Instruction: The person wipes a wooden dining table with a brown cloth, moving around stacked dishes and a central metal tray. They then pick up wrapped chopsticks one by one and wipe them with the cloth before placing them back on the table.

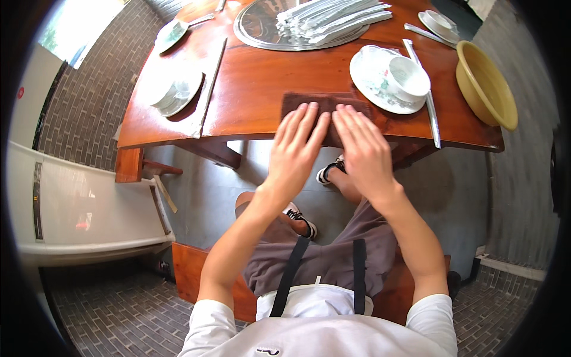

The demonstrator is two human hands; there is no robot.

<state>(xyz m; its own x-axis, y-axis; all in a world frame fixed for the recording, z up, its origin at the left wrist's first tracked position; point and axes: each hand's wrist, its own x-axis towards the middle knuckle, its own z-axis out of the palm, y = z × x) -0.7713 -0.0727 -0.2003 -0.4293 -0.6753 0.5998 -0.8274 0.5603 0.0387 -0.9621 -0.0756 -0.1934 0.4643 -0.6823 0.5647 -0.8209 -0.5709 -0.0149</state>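
A folded dark brown cloth (328, 99) lies at the near edge of the wooden table (262, 74), partly hidden by my fingers. My left hand (299, 144) rests on its left part with the fingers stretched out. On its right part my right hand (364, 146) lies the same way, fingers straight and flat. The two hands are close together, their fingertips almost meeting. Just right of the cloth is a white plate (366, 80) carrying a white bowl (408, 77). Beside that plate lies a long, thin wrapped packet (432, 110).
An oval metal tray (253, 30) at the back bears several long wrapped packets (333, 21). Another plate and bowl (172, 96) stand left, near a thin packet (211, 89). A yellow basin (496, 89) leans at the table's right edge. A wooden bench (187, 273) is beneath me.
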